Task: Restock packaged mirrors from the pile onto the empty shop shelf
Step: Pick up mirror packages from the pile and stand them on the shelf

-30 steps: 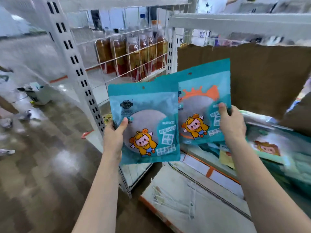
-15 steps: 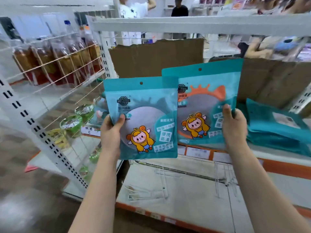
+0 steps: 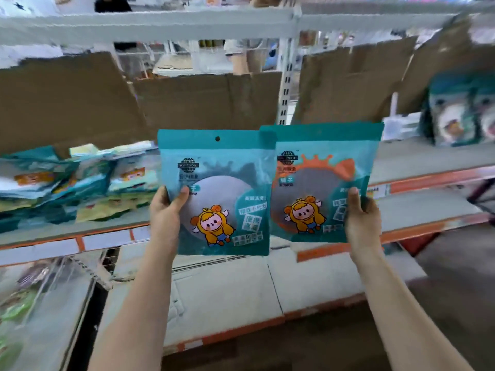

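Now the left hand (image 3: 167,210) is gripping one mirror packet (image 3: 222,194) and the right hand (image 3: 361,218) a second packet (image 3: 316,183), seemingly mid-carry from the pile (image 3: 75,183), both likely needing standing upright on the shelf (image 3: 417,162).

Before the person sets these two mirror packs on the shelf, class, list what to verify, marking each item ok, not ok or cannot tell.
1. Left hand grips the grey-mirror pack, thumb on its front: ok.
2. Right hand grips the orange-mirror pack by its side edge: ok.
3. Both packs upright, printed fronts facing the camera: ok.
4. Bare stretch of shelf to the right of the held packs, free to receive them: ok.
5. Packs held clear of each other: not ok, their inner edges overlap in this view.
6. Packs will stand unsupported like the standing packs at far right: cannot tell.
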{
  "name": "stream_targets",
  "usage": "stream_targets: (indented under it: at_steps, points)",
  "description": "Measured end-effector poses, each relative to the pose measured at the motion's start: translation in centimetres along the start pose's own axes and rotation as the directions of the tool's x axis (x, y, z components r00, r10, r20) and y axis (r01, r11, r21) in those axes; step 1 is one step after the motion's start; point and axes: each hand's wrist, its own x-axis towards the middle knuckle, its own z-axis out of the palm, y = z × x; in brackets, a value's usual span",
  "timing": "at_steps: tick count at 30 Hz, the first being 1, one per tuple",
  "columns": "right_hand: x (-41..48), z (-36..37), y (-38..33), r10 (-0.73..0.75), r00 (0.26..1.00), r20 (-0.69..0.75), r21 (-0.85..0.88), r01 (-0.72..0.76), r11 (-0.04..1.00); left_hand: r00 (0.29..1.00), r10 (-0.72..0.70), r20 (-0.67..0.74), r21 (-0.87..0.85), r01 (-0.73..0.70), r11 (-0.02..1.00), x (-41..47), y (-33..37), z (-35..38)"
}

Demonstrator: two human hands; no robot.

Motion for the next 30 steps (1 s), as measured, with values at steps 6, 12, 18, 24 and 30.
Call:
stream_targets:
  at_steps: [6,12,18,24,30]
  points:
    - [2.6,-9.1,4.2,0.061,0.992,-0.113,0.090,-0.051,0.995,0.987,-0.033,0.154,-0.036,0.039,0.999,-1.6,-4.2,9.4]
    - [7.0,-14.7,8.0,0.168,0.945,-0.281,0.058,-0.158,0.986,0.943,-0.049,0.329,-0.007,0.054,0.998,-1.6,-7.8,18.5]
    - [14.9,-19.6,9.8,0.203,0.882,-0.425,0.101,-0.176,0.979,0.890,-0.022,0.456,-0.033,0.042,0.999,0.1,-10.5,31.0]
    - [21.7,-23.9,11.2,0.230,0.830,-0.508,0.149,-0.178,0.973,0.846,-0.055,0.530,-0.062,0.104,0.993,1.1,-12.2,41.1]
    - [27.1,-28.3,12.9,0.259,0.813,-0.521,0.185,-0.188,0.965,0.834,-0.109,0.540,-0.068,0.173,0.983,0.6,-14.1,49.0]
